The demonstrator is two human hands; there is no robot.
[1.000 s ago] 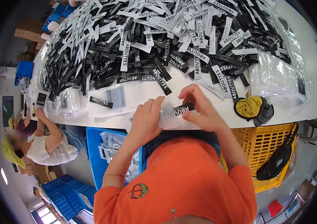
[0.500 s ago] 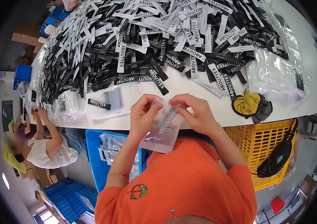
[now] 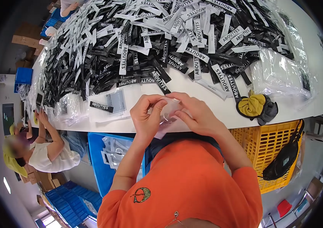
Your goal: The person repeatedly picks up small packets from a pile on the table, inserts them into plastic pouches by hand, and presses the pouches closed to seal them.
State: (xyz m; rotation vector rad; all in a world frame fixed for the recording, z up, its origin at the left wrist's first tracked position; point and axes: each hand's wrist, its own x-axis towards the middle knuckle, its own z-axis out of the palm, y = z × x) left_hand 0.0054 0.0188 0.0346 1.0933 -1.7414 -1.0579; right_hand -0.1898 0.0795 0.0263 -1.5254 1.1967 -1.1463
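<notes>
Between my two hands at the table's front edge is a small see-through plastic bag (image 3: 170,109), tilted and partly covered by my fingers. My left hand (image 3: 146,116) pinches its left side between thumb and fingers. On its right side my right hand (image 3: 197,115) grips it, thumb below and fingers curled over the top edge. Left of my hands, a black ABOUTYES strip (image 3: 101,106) lies on a flat stack of see-through bags (image 3: 129,95). Beyond them spreads a large heap of black and white ABOUTYES strips (image 3: 161,41).
A blue bin (image 3: 98,163) holding filled bags stands below the table edge at left; a yellow crate (image 3: 270,152) stands at right. A yellow and grey cloth bundle (image 3: 254,107) and wrapped plastic packs (image 3: 279,74) lie on the right. A co-worker (image 3: 49,152) sits at the left.
The bag, earlier hanging flat with a strip's lettering showing through, is now tilted and bunched up between my hands. My fingers have shifted slightly along its top. The co-worker's phone has tilted.
</notes>
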